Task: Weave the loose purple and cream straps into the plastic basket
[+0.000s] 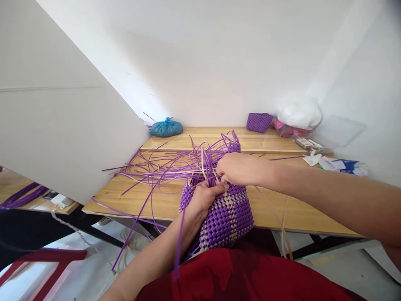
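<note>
A purple and cream woven basket (pixel 224 215) leans against my lap at the table's front edge. Long loose purple and cream weaving strips (pixel 175 167) spread from its rim to the left over the table. My left hand (pixel 205 196) is closed on the basket's rim, thumb on the outer face and fingers partly hidden behind the weave. Just above it, my right hand (pixel 230 169) is bent down at the rim with its fingers curled among the strips. What its fingertips pinch is mostly hidden by the hand.
The wooden table (pixel 275 209) meets a white wall. At the back stand a blue tied bag (pixel 166 127), a small purple woven basket (pixel 259 122) and a white plastic bag (pixel 299 113). Crumpled packaging (pixel 343 166) lies right. A white partition (pixel 62 104) rises left, with a red chair (pixel 53 267) below.
</note>
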`<action>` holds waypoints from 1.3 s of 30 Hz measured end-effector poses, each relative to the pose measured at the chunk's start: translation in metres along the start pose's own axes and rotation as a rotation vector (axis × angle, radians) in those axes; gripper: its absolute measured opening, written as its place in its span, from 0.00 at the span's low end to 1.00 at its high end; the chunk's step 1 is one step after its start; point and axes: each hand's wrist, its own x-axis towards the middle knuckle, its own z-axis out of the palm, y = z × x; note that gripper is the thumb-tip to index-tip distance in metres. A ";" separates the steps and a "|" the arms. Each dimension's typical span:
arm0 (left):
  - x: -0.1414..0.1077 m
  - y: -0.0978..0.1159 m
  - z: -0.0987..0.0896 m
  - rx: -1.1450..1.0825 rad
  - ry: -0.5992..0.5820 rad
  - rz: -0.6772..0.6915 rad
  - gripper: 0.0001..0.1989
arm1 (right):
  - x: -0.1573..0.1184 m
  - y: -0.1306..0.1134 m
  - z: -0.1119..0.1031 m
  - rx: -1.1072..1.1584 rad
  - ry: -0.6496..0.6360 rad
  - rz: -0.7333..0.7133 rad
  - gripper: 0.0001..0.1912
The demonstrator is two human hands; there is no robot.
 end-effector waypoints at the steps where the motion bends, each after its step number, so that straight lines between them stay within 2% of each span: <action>1: -0.001 0.001 0.001 -0.007 0.002 0.001 0.16 | -0.001 0.004 0.004 -0.033 -0.046 -0.062 0.12; 4: -0.002 0.003 0.004 0.041 0.050 0.028 0.16 | 0.003 0.012 0.007 -0.176 -0.159 -0.300 0.09; 6: -0.004 0.004 0.005 0.105 0.074 0.064 0.14 | 0.003 0.012 0.006 -0.267 -0.183 -0.362 0.09; 10: -0.005 0.005 0.004 0.123 0.057 0.056 0.12 | -0.018 0.000 -0.005 -0.287 -0.066 -0.219 0.05; 13: -0.005 0.003 0.002 0.110 0.068 0.002 0.11 | -0.040 0.000 -0.021 -0.340 -0.033 0.034 0.05; 15: -0.003 0.002 0.001 0.087 0.084 -0.015 0.12 | -0.048 0.018 -0.037 -0.390 -0.110 0.199 0.05; 17: -0.002 0.000 0.001 0.066 0.095 -0.011 0.13 | -0.050 0.052 -0.056 -0.445 -0.153 0.299 0.09; 18: -0.001 -0.001 0.001 0.056 0.097 -0.009 0.13 | -0.050 0.073 -0.067 -0.491 -0.134 0.356 0.10; 21: 0.001 -0.002 0.000 0.033 0.100 -0.024 0.13 | -0.048 0.128 -0.092 -0.766 0.066 0.510 0.15; 23: 0.002 -0.002 0.000 0.023 0.106 -0.035 0.14 | -0.046 0.144 -0.096 -0.819 0.074 0.557 0.23; 24: 0.002 -0.002 0.000 0.022 0.107 -0.039 0.14 | -0.045 0.144 -0.094 -0.782 0.030 0.527 0.27; 26: 0.003 -0.002 0.001 0.023 0.098 -0.040 0.15 | -0.040 0.126 -0.082 -0.655 -0.022 0.341 0.31; 29: 0.003 -0.001 0.001 0.035 0.080 -0.028 0.14 | -0.033 0.075 -0.058 -0.495 0.120 -0.046 0.29; 31: 0.002 0.001 0.003 0.024 0.063 -0.016 0.13 | -0.027 0.042 -0.043 -0.445 0.124 -0.191 0.28; 33: 0.000 0.002 0.004 0.018 0.030 0.008 0.12 | -0.022 0.020 -0.028 -0.387 0.071 -0.267 0.28; 35: 0.000 0.003 0.005 0.033 -0.004 0.068 0.13 | -0.016 0.008 -0.014 -0.288 0.017 -0.327 0.28; 37: 0.000 0.003 0.005 0.053 0.008 0.176 0.14 | -0.007 0.001 -0.004 -0.130 -0.055 -0.425 0.22; 39: 0.001 0.002 0.003 0.050 0.059 0.272 0.17 | 0.005 -0.005 -0.003 0.098 -0.145 -0.544 0.12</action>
